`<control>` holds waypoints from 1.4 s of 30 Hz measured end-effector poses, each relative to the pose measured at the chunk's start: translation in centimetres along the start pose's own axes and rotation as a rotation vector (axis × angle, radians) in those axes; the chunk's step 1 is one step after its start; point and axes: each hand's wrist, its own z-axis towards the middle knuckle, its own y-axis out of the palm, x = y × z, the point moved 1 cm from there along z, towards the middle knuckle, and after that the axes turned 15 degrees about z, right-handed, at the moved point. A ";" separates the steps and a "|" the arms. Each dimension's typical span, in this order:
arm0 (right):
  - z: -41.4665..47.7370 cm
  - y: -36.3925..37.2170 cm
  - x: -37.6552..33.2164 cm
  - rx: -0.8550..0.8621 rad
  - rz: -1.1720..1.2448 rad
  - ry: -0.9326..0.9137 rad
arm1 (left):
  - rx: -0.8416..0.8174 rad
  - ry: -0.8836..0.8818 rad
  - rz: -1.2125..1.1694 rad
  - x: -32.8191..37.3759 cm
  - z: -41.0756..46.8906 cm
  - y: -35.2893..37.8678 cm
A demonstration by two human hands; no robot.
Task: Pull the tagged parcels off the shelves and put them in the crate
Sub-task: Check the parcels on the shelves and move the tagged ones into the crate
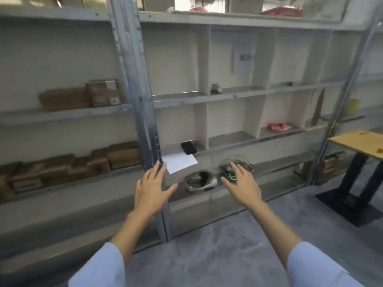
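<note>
Both my hands reach forward toward the low shelf of a grey metal rack (143, 112). My left hand (154, 188) is open with spread fingers in front of the rack's upright post, just below a white sheet of paper (181, 161). My right hand (241, 181) is open too, its fingertips at a clear-wrapped bundle with green parts (242, 163). Between my hands lies a grey-white wrapped parcel (200, 181). A black flat item (188, 147) sits one shelf higher. Brown cardboard parcels (83, 96) fill the left bay, with more brown parcels (68, 168) below. No crate is in view.
A pink bag (278, 126) lies in a right-hand compartment, a small grey object (216, 88) higher up. A yellow-topped table (360, 143) on a black base stands at the right, with a brown bag (333, 164) behind it. Grey floor (207, 255) lies open below my arms.
</note>
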 end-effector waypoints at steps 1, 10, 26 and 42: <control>0.9 1.5 -2.8 -0.016 0.006 -0.041 | 0.003 -0.034 0.010 -2.8 0.5 -0.8; 6.4 14.2 -23.7 -0.113 0.071 -0.288 | 0.108 -0.230 0.079 -24.2 3.4 -7.6; 16.2 26.3 -41.7 -0.186 0.134 -0.507 | 0.214 -0.372 0.112 -41.0 10.5 -9.6; 32.9 34.4 -54.0 -0.203 0.202 -0.651 | 0.288 -0.422 0.140 -50.6 27.2 -7.4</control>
